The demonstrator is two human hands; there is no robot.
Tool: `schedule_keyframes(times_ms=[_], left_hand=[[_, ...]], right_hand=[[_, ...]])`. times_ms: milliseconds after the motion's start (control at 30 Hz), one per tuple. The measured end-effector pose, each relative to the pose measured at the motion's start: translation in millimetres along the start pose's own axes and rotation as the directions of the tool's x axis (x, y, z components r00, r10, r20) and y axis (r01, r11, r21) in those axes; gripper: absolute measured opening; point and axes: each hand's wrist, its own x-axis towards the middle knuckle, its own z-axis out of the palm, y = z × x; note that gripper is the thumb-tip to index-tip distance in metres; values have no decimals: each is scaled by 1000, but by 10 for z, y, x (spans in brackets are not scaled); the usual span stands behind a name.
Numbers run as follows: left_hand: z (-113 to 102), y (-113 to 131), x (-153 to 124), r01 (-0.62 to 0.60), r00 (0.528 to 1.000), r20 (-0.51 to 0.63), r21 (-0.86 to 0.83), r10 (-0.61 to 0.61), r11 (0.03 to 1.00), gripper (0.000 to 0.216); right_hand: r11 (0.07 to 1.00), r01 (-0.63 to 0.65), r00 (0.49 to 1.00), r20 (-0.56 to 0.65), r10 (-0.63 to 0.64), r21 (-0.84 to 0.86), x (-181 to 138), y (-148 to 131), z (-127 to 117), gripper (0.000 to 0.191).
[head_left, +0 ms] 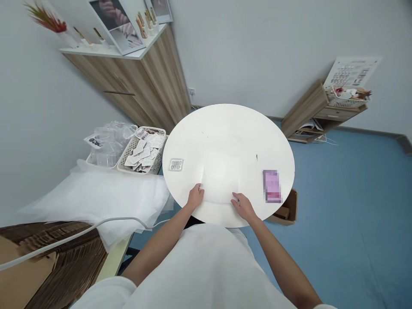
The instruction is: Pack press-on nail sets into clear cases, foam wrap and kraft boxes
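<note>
A thin white sheet (220, 182), seemingly paper or film, lies low over the round white table (225, 124). Its left edge bends up a little, and its outline almost merges with the tabletop. My left hand (195, 196) is closed on the sheet's left edge near the front corner, fingertips pointing inward. At the opposite side my right hand (243, 207) grips the right edge near the front, with the index finger over the sheet. Left of the sheet sits a small clear tray (176, 165) with round pieces in it. A phone (272, 186) with a blurred pink screen lies right of my right hand.
A small dark item (256, 157) rests on the tabletop. Left of the table stand a basket of white cards (144, 152), clear plastic packaging (111, 143) and stacked translucent sheets (119, 193). A white cable (106, 221) crosses there. A cardboard box (291, 208) sits below right.
</note>
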Motion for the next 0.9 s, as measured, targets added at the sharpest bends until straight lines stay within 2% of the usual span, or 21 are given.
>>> schedule_keyframes(times_ms=[100,233,433,533,667,900], left_hand=[[59,31,-52,9,1000,-11,-2,-9,1000,33],[62,27,-117,6,999,-32,-24,-7,1000,38],[6,-27,-147,3,999,-37,112,1,994,44],[-33,-63,-138,-84,995,-40,225,96,971,49],[-77,-98,-108,-231,973,61,296,223,927,44],[-115,-133,-77,-282,957,154,286,247,916,40]], right_hand=[[999,-18,998,-60,15,-44,-74,128,18,42],[985,-42,982,-187,11,-165,-44,133,25,41],[941,3,990,-131,-50,-337,143,16,52,41],[918,-19,992,-119,-31,-397,175,19,76,42],[908,-60,990,-138,3,-414,138,52,113,42],[907,-137,982,-173,73,-398,124,36,162,43]])
